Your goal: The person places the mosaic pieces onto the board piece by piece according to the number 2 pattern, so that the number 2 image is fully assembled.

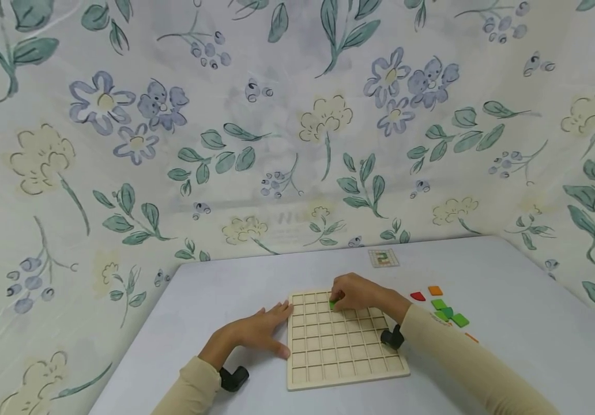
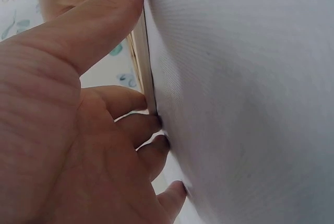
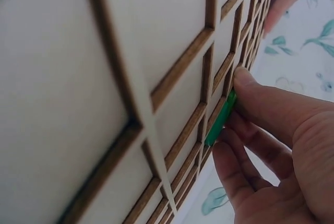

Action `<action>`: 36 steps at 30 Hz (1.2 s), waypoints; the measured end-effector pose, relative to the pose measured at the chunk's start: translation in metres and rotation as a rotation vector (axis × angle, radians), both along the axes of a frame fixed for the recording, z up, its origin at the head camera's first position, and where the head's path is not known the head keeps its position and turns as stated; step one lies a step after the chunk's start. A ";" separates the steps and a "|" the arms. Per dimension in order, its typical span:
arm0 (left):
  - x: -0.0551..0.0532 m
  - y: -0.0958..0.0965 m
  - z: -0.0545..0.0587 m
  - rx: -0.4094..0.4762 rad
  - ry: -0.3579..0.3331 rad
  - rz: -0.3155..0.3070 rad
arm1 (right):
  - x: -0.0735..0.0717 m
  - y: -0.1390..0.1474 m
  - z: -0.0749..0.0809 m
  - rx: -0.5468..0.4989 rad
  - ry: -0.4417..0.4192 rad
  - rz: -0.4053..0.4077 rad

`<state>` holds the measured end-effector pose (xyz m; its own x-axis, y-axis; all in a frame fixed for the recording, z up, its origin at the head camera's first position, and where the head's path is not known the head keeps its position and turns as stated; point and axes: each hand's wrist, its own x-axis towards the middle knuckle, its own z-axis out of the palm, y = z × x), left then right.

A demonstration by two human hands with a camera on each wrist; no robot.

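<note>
A square wooden grid board (image 1: pixel 342 383) lies on the white table, its surface split into recessed square cells. My right hand (image 1: pixel 358 291) is over the board's far part and pinches a small green tile (image 3: pixel 221 120) between thumb and fingertips. In the right wrist view the tile stands tilted at a cell, its edge close to the dividing ridges. My left hand (image 1: pixel 258 332) lies along the board's left edge, fingers extended and thumb apart. The left wrist view shows its fingertips (image 2: pixel 151 122) touching the board's side at table level.
Right of the board lie loose tiles: a red rounded piece (image 1: pixel 418 296), an orange square (image 1: pixel 435 290) and several green ones, including a green tile (image 1: pixel 460 320). A small printed pattern card (image 1: pixel 383 258) lies behind the board. A floral curtain (image 1: pixel 287 173) hangs beyond the table.
</note>
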<state>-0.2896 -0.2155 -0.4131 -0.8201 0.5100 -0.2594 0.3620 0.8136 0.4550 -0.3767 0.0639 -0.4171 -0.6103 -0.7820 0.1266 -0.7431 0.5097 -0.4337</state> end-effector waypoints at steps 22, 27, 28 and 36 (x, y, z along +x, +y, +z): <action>0.001 -0.001 0.000 0.016 0.001 0.010 | 0.002 0.003 0.001 0.002 0.010 0.016; 0.000 0.000 0.001 0.023 -0.002 0.000 | 0.001 0.011 0.005 -0.053 -0.016 -0.007; 0.000 0.000 0.001 0.024 -0.003 -0.001 | 0.000 0.013 0.007 -0.063 -0.011 -0.007; 0.002 -0.001 0.002 0.010 -0.006 0.002 | -0.001 0.036 0.025 -0.116 -0.019 -0.033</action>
<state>-0.2879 -0.2165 -0.4115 -0.8197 0.5107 -0.2595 0.3572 0.8098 0.4655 -0.3778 0.0997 -0.3920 -0.6389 -0.7419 0.2033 -0.7175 0.4794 -0.5054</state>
